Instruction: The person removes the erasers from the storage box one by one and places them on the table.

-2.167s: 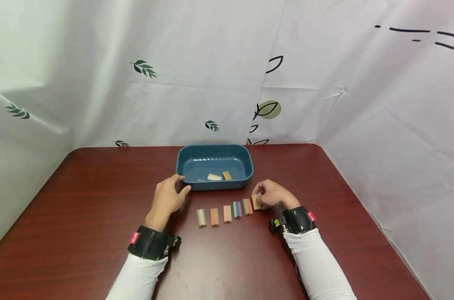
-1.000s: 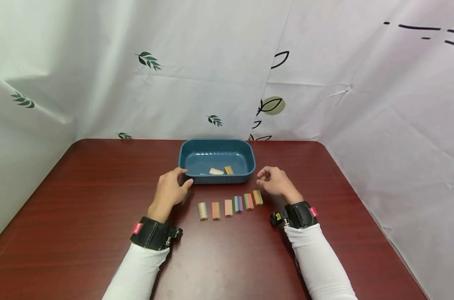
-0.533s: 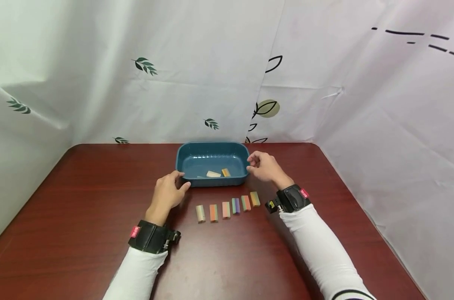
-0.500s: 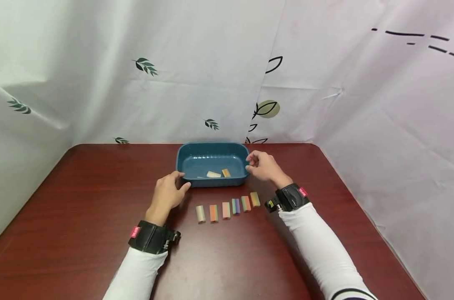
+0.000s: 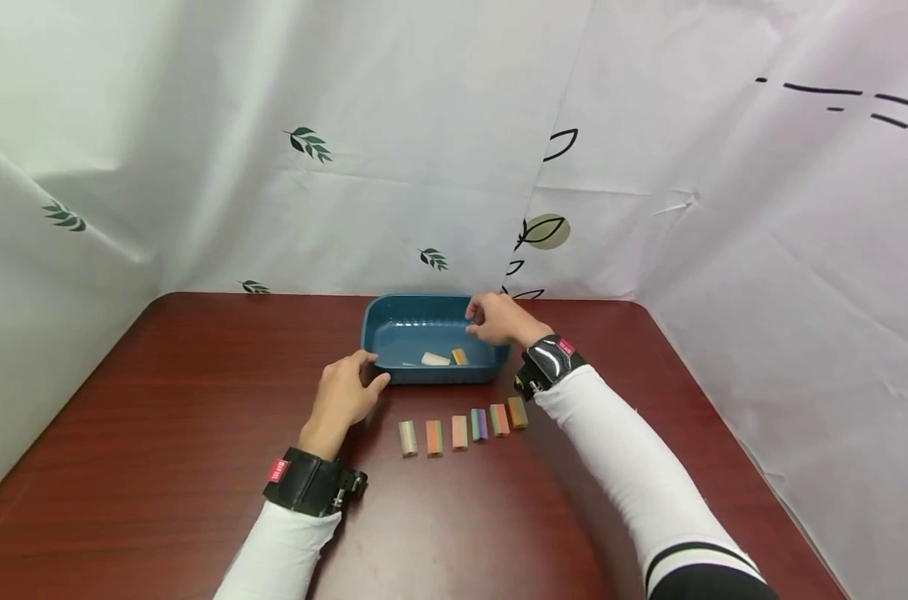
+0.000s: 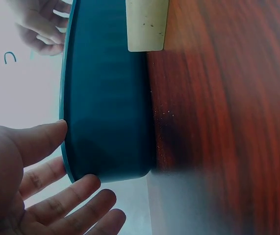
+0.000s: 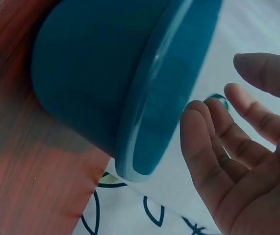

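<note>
Blue tray [image 5: 379, 333], long axis left-right, holds a white block [image 5: 435, 359] and an orange block [image 5: 460, 357]. Left hand [image 5: 345, 396] rests relaxed at its corner; right hand [image 5: 499, 321] hovers over it, loosely open, empty.

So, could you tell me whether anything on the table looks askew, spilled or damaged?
Nothing stands out. Six blocks lie in a tidy, slightly slanted row; the blue tray sits upright with two pieces inside, the left hand at its corner and the right hand above it.

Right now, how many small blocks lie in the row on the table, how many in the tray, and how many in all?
Blocks in the row on the table: 6
Blocks in the blue tray: 2, a cream block and an orange block
Total: 8
</note>
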`<state>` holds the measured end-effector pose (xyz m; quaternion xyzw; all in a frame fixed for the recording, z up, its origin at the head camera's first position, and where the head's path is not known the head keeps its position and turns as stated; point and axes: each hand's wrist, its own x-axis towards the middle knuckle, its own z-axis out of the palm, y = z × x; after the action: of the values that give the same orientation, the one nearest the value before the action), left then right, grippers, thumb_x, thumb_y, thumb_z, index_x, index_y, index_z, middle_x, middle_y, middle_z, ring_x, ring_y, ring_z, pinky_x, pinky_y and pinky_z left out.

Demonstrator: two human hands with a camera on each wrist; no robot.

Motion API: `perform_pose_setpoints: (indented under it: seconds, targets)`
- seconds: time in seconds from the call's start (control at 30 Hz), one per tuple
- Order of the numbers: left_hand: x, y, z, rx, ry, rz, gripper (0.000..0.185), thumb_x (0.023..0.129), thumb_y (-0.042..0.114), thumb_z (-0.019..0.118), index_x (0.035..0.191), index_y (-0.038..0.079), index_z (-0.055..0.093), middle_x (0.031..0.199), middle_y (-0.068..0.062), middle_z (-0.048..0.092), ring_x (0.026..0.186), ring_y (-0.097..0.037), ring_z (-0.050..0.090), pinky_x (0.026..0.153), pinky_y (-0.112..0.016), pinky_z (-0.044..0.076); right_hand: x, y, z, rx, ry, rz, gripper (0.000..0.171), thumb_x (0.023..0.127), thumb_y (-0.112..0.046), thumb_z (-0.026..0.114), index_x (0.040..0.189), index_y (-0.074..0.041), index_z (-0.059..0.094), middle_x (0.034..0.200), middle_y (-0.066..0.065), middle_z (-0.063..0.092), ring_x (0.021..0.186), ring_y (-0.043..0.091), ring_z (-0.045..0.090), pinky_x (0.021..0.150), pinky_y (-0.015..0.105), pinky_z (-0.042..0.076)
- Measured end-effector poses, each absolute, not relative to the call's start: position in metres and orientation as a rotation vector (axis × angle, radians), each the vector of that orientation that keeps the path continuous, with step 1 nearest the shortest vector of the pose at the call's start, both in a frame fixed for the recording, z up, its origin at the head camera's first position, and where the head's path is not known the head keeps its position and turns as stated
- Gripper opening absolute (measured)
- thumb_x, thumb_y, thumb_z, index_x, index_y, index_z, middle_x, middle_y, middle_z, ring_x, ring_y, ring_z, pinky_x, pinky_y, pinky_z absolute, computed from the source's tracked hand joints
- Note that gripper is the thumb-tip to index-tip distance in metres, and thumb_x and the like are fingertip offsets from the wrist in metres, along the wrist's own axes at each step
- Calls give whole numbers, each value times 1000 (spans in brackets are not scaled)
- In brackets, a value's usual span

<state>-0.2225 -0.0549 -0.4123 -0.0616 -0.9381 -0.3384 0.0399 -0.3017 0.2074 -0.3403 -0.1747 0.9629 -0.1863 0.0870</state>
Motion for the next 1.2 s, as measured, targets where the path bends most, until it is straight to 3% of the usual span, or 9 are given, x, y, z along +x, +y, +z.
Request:
perform_pose_setpoints:
  seconds: [0.37,0.6,0.73,0.83,1.03,1.2]
  targets:
    - [-224,-57,-409,-177,-2861,-1045,44,93,24,67,130,4,58,131,-22,57,122,-41,49,99,-55,41,-334,184,-335,-519,2690,-193,16,92,-19,68,102,-8,62,100,7,58,78,19,53,66,32,44]
    - [-226,-57,-410,-173,-2869,-1054,44,93,25,67,131,5,58,131,-21,57,122,-41,48,99,-55,41,-351,172,-332,-436,2553,-134,13,93,-18,67,98,-7,63,74,4,57,58,14,51,55,28,43]
    - [-226,-55,-413,-170,-2875,-1059,44,93,26,67,131,5,58,131,-20,57,122,-40,49,99,-54,42,-355,166,-338,-424,2519,20,15,94,-22,67,97,-8,69,80,8,66,61,15,59,58,28,49]
    - [-225,-55,-414,-171,-2879,-1056,44,93,25,67,131,5,59,130,-21,58,121,-40,49,98,-54,42,-356,161,-342,-428,2498,136,18,93,-28,67,99,-11,70,85,4,66,66,14,60,62,27,51]
    - [-224,-55,-415,-168,-2880,-1059,43,93,25,67,131,5,59,129,-21,58,121,-40,49,98,-55,42,-358,153,-347,-449,2447,234,30,92,-32,68,69,-14,61,62,-5,42,55,11,40,53,26,36]
    - [-224,-55,-413,-173,-2875,-1053,43,92,24,68,130,5,59,128,-21,58,120,-40,50,98,-54,42,-351,148,-341,-531,2399,294,42,91,-29,68,55,-14,53,55,-6,43,51,10,40,51,25,35]
